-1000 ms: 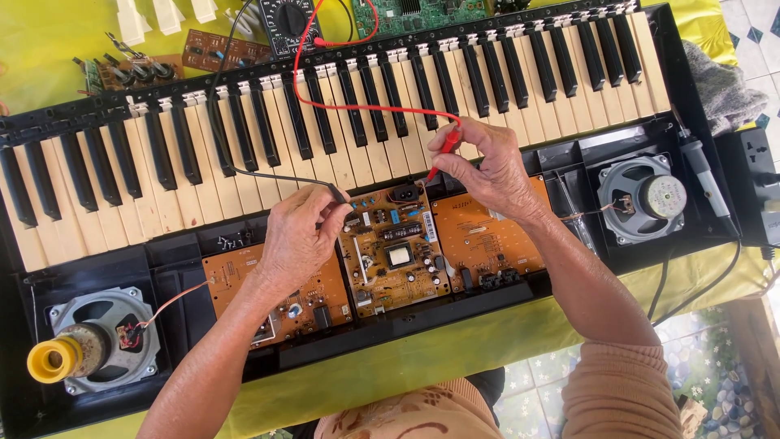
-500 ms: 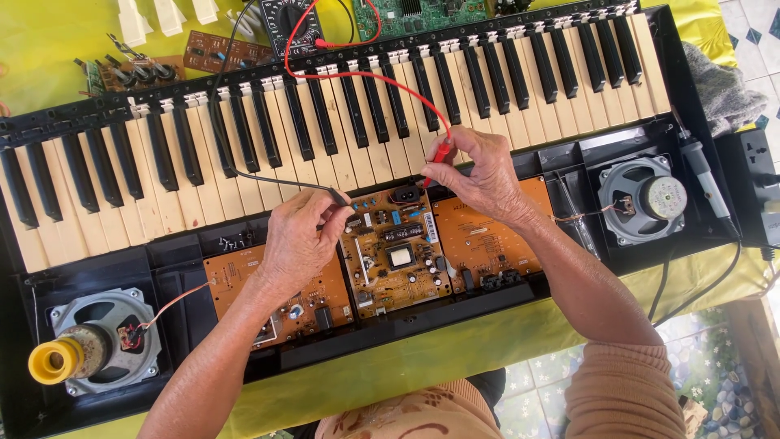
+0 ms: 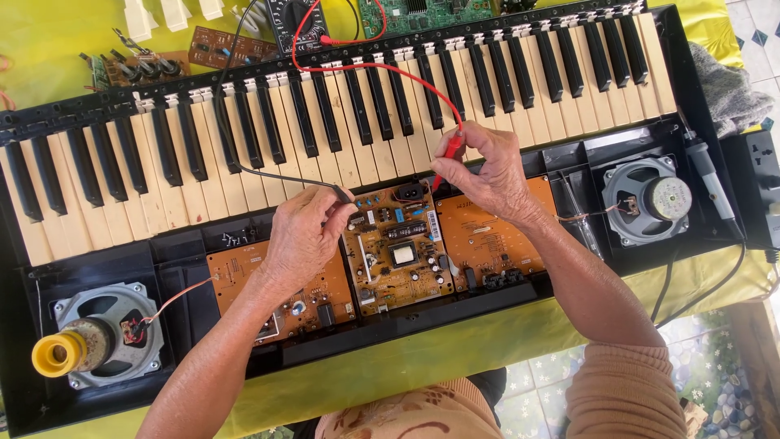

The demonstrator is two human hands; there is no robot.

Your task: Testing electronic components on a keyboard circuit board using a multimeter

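Pinching the red probe (image 3: 452, 148) between thumb and fingers, the right hand (image 3: 486, 175) sits at the top right corner of the centre circuit board (image 3: 395, 248), probe tip angled down toward the black connector (image 3: 411, 192) at that board's upper edge. The left hand (image 3: 305, 236) is closed on the black probe (image 3: 343, 193), tip pointing at the board's top left corner; exact contact can't be told. Both hands crowd the upper edge of the board, its lower half open and uncovered. The red lead (image 3: 382, 69) loops up over the keys (image 3: 341, 122) to the multimeter (image 3: 296, 15) at the top edge; the black lead (image 3: 244, 167) runs across the keys too. Left brown board (image 3: 240, 272) lies partly under the left wrist; right brown board (image 3: 479, 244) under the right wrist. Left speaker (image 3: 106, 333) with a yellow spool (image 3: 58, 354) on it sits well apart at the case's lower left; right speaker (image 3: 646, 199) near the right forearm, wires running toward it. Soldering iron (image 3: 711, 183) lies along the case's right edge, beside a black power strip (image 3: 760, 191). Loose white keys (image 3: 175, 12) and a small board (image 3: 219, 47) rest on the yellow cloth (image 3: 49, 41) beyond the keyboard.
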